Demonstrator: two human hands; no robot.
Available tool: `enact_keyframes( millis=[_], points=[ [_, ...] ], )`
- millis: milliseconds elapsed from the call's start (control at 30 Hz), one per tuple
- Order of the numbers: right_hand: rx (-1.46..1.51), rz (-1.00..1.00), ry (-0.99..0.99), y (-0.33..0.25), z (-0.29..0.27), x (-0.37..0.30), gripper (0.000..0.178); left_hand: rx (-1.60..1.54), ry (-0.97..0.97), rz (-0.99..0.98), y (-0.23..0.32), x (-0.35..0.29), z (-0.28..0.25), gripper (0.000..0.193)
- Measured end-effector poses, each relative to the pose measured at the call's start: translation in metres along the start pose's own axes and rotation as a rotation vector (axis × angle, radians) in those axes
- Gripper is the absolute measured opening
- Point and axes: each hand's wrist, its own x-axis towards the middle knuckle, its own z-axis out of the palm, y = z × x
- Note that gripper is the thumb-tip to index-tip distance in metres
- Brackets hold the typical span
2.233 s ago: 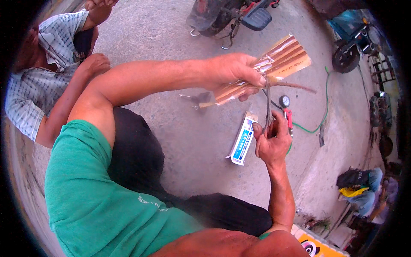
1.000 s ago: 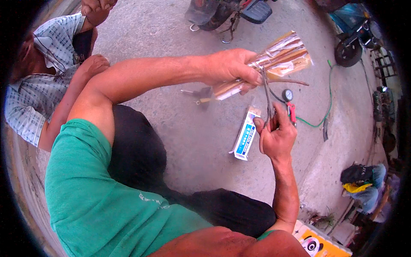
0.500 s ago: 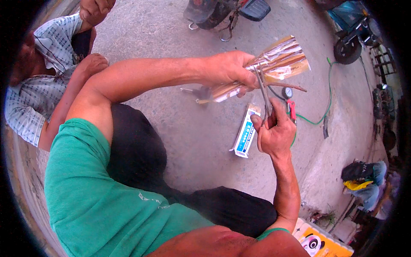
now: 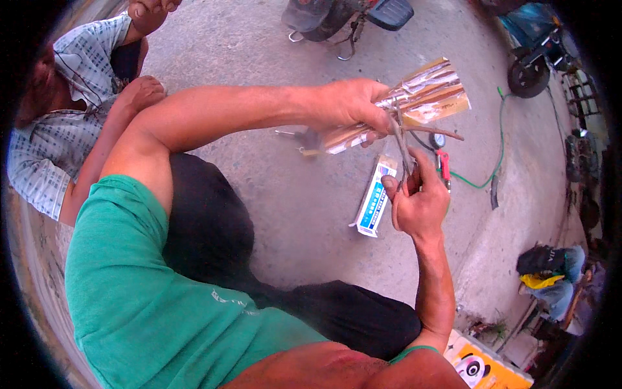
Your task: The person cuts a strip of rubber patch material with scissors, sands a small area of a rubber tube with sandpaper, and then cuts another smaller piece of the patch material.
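My left hand grips a bent sheet of brown rubber strips in shiny clear film, its far end fanning out to the right. My right hand is closed around dark metal scissors; the blades point up at the strips beside my left thumb. One loose brown strip juts out to the right by the blades. Whether the blades are closed on it, I cannot tell. Below the sheet, a blue and white carton lies on the ground.
A tyre inflator with a round gauge and red handle joins a green hose. A person in a checked shirt sits at left. Motorbike parts stand ahead, a wheel at far right. A printed carton is at lower right.
The scissors have shifted very slightly by the strips, and the view has moved a little. Both hands keep their hold.
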Motion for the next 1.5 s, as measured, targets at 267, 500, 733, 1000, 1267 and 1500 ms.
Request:
enact_keyframes(
  millis=[267, 500, 733, 1000, 1267, 1500],
  points=[
    [0.011, -0.025, -0.021, -0.008, -0.002, 0.008, 0.068, 0.024, -0.013, 0.019, 0.009, -0.003, 0.010, 0.031],
    [0.013, -0.125, 0.033, -0.005, -0.001, 0.015, 0.072, -0.005, -0.027, 0.024, 0.007, 0.000, 0.013, 0.029],
    [0.016, -0.063, 0.021, -0.005, -0.002, 0.015, 0.078, -0.038, -0.005, -0.003, 0.005, 0.001, 0.014, 0.028],
    [0.073, -0.066, 0.042, -0.003, 0.002, 0.014, 0.073, 0.012, -0.076, 0.016, 0.008, 0.001, 0.006, 0.033],
    [0.394, 0.175, -0.186, -0.005, 0.003, 0.005, 0.063, -0.164, -0.120, 0.049, 0.000, 0.005, 0.008, 0.055],
    [0.654, 0.246, -0.345, 0.004, 0.001, 0.001, 0.066, -0.336, -0.242, 0.015, 0.005, 0.003, 0.010, 0.057]
  ],
)
